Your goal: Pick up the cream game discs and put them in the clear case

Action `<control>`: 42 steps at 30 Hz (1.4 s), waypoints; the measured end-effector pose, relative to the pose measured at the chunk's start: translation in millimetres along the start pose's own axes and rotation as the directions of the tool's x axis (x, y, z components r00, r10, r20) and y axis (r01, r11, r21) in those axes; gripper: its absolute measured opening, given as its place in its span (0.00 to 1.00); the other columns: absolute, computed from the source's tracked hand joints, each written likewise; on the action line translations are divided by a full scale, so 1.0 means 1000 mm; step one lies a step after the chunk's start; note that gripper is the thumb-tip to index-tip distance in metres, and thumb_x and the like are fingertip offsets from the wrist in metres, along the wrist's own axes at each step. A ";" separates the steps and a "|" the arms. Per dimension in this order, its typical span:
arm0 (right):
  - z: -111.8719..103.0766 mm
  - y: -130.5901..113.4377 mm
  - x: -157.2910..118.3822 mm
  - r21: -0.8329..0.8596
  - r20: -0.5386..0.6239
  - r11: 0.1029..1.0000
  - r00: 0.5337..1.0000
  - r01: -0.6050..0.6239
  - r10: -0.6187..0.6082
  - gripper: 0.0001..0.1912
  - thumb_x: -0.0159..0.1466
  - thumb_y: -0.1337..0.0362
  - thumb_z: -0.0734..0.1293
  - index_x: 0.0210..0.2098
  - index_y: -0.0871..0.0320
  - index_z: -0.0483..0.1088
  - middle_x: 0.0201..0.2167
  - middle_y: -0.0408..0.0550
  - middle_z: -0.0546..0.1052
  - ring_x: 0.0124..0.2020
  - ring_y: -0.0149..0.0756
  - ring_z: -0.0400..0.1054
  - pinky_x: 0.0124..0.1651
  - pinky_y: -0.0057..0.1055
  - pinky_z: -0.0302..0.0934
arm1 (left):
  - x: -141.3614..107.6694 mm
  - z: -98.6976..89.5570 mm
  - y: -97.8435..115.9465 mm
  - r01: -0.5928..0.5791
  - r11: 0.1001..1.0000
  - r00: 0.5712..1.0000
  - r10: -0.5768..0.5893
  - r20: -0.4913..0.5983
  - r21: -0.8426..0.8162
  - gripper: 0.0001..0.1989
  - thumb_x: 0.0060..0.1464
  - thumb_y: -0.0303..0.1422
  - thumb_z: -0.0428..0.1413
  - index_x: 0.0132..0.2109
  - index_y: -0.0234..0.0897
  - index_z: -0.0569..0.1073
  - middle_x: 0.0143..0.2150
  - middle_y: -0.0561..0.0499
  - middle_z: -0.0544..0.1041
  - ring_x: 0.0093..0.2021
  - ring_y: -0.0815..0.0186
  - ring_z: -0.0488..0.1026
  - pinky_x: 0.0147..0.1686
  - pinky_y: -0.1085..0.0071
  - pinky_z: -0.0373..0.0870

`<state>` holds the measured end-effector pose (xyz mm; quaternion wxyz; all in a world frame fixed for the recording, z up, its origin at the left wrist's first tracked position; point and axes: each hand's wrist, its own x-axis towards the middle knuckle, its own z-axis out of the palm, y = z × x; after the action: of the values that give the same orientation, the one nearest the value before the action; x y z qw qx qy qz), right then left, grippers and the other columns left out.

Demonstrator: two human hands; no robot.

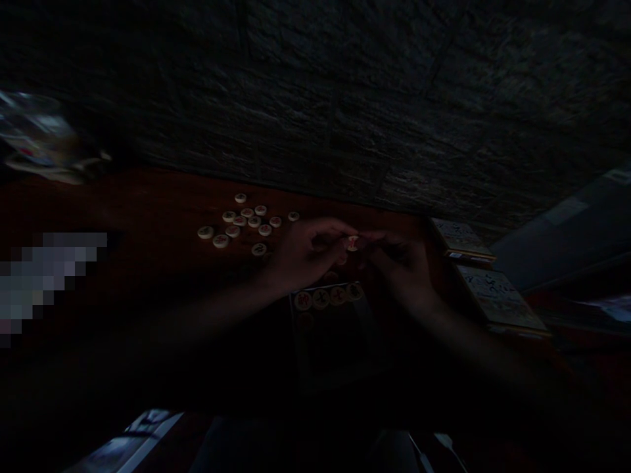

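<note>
Both my hands meet over the table around one round xiangqi piece [353,243] with a red character on its face. My left hand [310,253] pinches it from the left between thumb and fingers. From the right, the fingertips of my right hand [401,266] close on the same piece. Just below my hands lies a shallow tray [296,341] with a row of several xiangqi pieces [321,299] along its far edge. A dim reddish piece [306,320] sits under the row's left end. Beyond my left wrist, several loose xiangqi pieces [254,222] are scattered on the wood.
Two flat printed boxes [497,295] lie at the right side of the table. A dark stone wall [315,112] rises behind the reddish wooden table [148,217]. At the far left stands a clear container [42,128]. The light is very dim.
</note>
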<state>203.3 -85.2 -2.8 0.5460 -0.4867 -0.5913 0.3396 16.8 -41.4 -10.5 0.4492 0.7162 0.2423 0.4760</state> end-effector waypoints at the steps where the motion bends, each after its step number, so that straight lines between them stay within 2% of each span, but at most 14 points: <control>1: 0.000 0.000 0.000 -0.002 0.008 1.000 1.000 -0.001 0.001 0.13 0.61 0.54 0.79 0.38 0.57 0.84 0.24 0.43 0.81 0.22 0.30 0.71 0.24 0.25 0.64 | 0.000 0.000 0.000 -0.012 1.000 1.000 0.012 0.000 0.009 0.11 0.63 0.36 0.62 0.47 0.34 0.82 0.44 0.45 0.86 0.37 0.65 0.84 0.38 0.73 0.79; 6: 0.000 -0.002 0.000 -0.011 0.031 0.999 0.999 0.033 -0.033 0.14 0.61 0.52 0.79 0.32 0.56 0.83 0.24 0.44 0.81 0.24 0.30 0.72 0.27 0.25 0.64 | -0.001 0.002 0.000 -0.056 0.996 0.998 0.055 0.020 0.070 0.07 0.62 0.32 0.62 0.46 0.36 0.82 0.42 0.48 0.86 0.40 0.66 0.84 0.40 0.73 0.78; 10: 0.001 0.000 -0.001 0.005 0.031 1.000 0.999 0.016 -0.016 0.16 0.59 0.50 0.80 0.30 0.56 0.83 0.22 0.43 0.80 0.22 0.30 0.71 0.26 0.25 0.64 | -0.002 0.004 -0.002 -0.068 0.996 0.997 0.066 0.039 0.053 0.07 0.57 0.28 0.64 0.44 0.35 0.81 0.38 0.49 0.85 0.37 0.67 0.83 0.38 0.74 0.77; 17: 0.003 0.001 -0.001 0.029 0.037 1.000 0.999 0.004 -0.005 0.15 0.57 0.50 0.81 0.29 0.56 0.82 0.24 0.44 0.82 0.24 0.31 0.73 0.29 0.27 0.67 | -0.005 0.003 -0.008 -0.057 0.998 0.994 0.057 0.093 -0.005 0.10 0.58 0.30 0.66 0.47 0.36 0.80 0.41 0.50 0.85 0.39 0.66 0.83 0.40 0.73 0.79; 21: 0.002 -0.001 -0.001 0.031 0.055 1.000 0.998 -0.002 0.001 0.16 0.57 0.50 0.81 0.28 0.56 0.81 0.23 0.43 0.81 0.22 0.29 0.71 0.27 0.26 0.65 | -0.004 0.003 -0.008 -0.061 0.998 0.995 0.060 0.082 0.003 0.09 0.58 0.31 0.67 0.46 0.37 0.81 0.41 0.50 0.85 0.40 0.66 0.84 0.40 0.73 0.79; 25: 0.001 0.000 -0.001 0.022 0.063 1.000 0.998 -0.011 0.009 0.17 0.59 0.48 0.80 0.30 0.57 0.82 0.22 0.43 0.80 0.21 0.29 0.71 0.24 0.25 0.63 | -0.004 0.004 -0.004 -0.030 1.000 0.997 0.030 0.066 -0.002 0.10 0.59 0.32 0.66 0.48 0.36 0.82 0.41 0.48 0.86 0.39 0.64 0.84 0.40 0.71 0.79; 30: 0.001 -0.002 -0.003 -0.027 0.066 1.000 0.998 0.006 -0.004 0.19 0.63 0.45 0.76 0.33 0.56 0.83 0.25 0.46 0.82 0.23 0.32 0.73 0.25 0.26 0.65 | -0.001 0.000 0.001 -0.015 1.000 0.999 0.015 0.033 -0.002 0.11 0.61 0.37 0.65 0.47 0.36 0.84 0.44 0.45 0.87 0.42 0.62 0.85 0.43 0.70 0.81; 37: 0.001 -0.002 -0.005 -0.054 0.076 0.999 0.997 0.003 0.002 0.17 0.65 0.47 0.75 0.38 0.55 0.85 0.24 0.45 0.81 0.24 0.33 0.73 0.25 0.27 0.66 | 0.000 -0.003 0.000 0.067 0.996 0.997 -0.069 -0.020 -0.066 0.12 0.60 0.38 0.66 0.45 0.34 0.84 0.39 0.46 0.87 0.34 0.64 0.85 0.37 0.72 0.81; 42: 0.001 -0.003 -0.005 -0.057 0.064 0.998 0.998 -0.001 0.005 0.17 0.65 0.47 0.75 0.37 0.55 0.84 0.26 0.46 0.83 0.23 0.33 0.73 0.25 0.27 0.66 | 0.000 -0.002 0.001 0.052 0.996 0.999 -0.053 -0.013 -0.070 0.13 0.57 0.37 0.69 0.46 0.33 0.84 0.43 0.44 0.88 0.40 0.62 0.86 0.40 0.70 0.82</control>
<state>201.5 -90.8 -1.4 0.5121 -0.4917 -0.6174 0.3389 15.5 -41.0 -9.6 0.4841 0.6900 0.2477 0.4776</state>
